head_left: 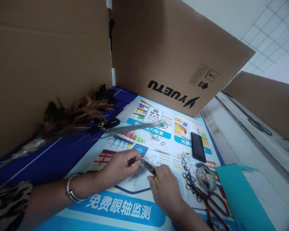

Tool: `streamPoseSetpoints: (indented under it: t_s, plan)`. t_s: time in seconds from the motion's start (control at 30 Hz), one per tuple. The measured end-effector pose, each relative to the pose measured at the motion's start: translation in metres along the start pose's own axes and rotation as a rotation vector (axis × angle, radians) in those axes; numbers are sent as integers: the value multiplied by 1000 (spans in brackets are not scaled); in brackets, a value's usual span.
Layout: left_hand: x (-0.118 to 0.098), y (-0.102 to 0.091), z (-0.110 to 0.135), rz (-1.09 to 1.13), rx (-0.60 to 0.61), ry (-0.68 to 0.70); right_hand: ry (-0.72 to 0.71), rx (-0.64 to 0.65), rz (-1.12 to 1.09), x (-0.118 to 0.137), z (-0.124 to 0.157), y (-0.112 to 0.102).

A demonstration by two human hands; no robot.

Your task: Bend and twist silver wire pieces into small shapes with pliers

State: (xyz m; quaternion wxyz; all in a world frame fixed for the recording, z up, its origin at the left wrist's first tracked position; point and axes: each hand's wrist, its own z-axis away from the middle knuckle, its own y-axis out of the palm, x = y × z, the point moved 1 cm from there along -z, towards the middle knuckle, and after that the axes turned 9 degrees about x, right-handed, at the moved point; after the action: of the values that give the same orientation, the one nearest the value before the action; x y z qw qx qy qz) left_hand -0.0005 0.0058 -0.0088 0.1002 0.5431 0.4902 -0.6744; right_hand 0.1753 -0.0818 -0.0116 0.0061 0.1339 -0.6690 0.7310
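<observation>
My left hand [122, 164] pinches a small dark red piece [133, 161], perhaps beaded; its fingers cover most of it. Closed round the yellow handles of a pair of pliers [148, 166] is my right hand [168, 190]. The dark jaws of the pliers reach to my left fingertips, and I cannot tell what they grip there. Loose thin wire pieces [135, 179] lie on the printed sheet [125, 189] below my left hand. Beyond both hands, a bundle of long, straight silvery wires [135, 126] rests on the sheet.
Brown feathers [74, 112] and a black key fob [112, 123] lie at the left. To the right are a black phone [198, 147], a round clear container [205, 178], red-handled scissors [218, 205], black wire loops [190, 183] and a teal folder [240, 195]. Cardboard panels [159, 48] stand behind.
</observation>
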Motion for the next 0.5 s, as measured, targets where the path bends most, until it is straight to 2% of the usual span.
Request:
streamPoseSetpoints:
  t_s: [0.5]
  plan:
    - [1,0,1,50,10,-28,30,-12,35,0,1,6]
